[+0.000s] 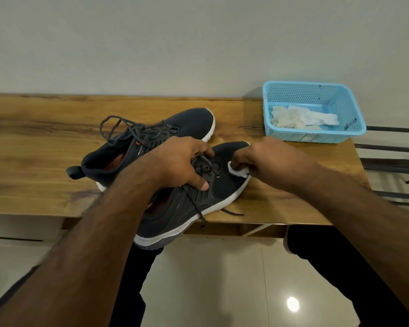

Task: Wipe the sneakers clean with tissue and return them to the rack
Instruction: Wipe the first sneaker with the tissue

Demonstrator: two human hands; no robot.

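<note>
My left hand grips the laces of the near sneaker hanging half off the desk, its mate lying just behind, while my right hand pinches the tissue against its toe, blue basket far right.

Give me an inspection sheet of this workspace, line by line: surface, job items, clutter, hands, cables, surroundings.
Surface: wooden table, against a pale wall.
Job's things: near sneaker overhangs the table's front edge; far sneaker lies on the table behind it; white tissue pressed on the near sneaker's toe.
Clutter: blue basket at the back right, with crumpled tissues inside.
Hands: left hand grips the near sneaker at the laces; right hand pinches the tissue.
Cables: nothing seen.
Surroundings: tiled floor; dark metal bars at right.
</note>
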